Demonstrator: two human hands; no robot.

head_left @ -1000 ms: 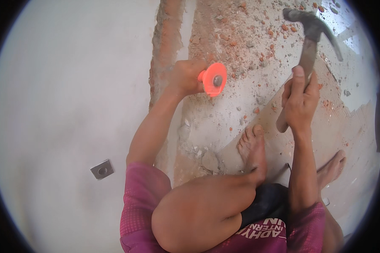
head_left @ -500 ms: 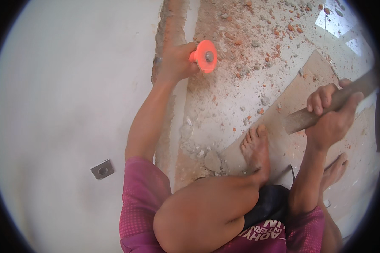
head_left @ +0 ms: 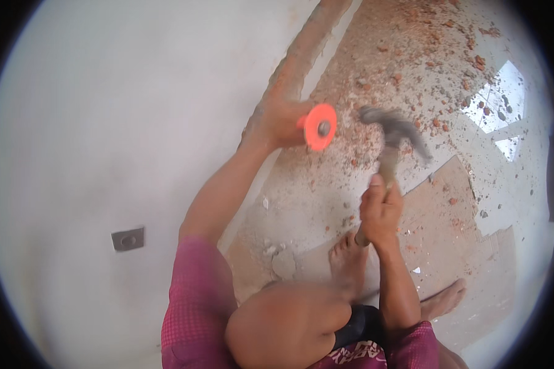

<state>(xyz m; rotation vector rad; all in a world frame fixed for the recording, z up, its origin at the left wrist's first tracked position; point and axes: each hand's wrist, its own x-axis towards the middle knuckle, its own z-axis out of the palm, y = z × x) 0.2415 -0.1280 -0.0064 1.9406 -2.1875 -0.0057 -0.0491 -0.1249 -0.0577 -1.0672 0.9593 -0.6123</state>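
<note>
My left hand (head_left: 284, 125) is closed round a chisel with a round orange hand guard (head_left: 321, 128); its metal striking end faces me. The chisel's tip is hidden behind my hand, which is against the rough channel (head_left: 292, 74) cut along the foot of the white wall. In my right hand (head_left: 380, 214) is a claw hammer (head_left: 390, 125), gripped by its handle. The hammer's head is blurred by motion. It is to the right of the orange guard and apart from the chisel's end.
Broken brick and plaster rubble (head_left: 406, 80) is strewn over the pale floor beside the wall. A sheet of brown cardboard (head_left: 440, 209) lies under and beside my bare feet (head_left: 349, 261). A small metal outlet box (head_left: 128, 239) is set in the wall at left.
My right hand has swung the hammer leftward from the far right, bringing its head near the chisel. The view has shifted, and my left hand still grips the chisel at the channel.
</note>
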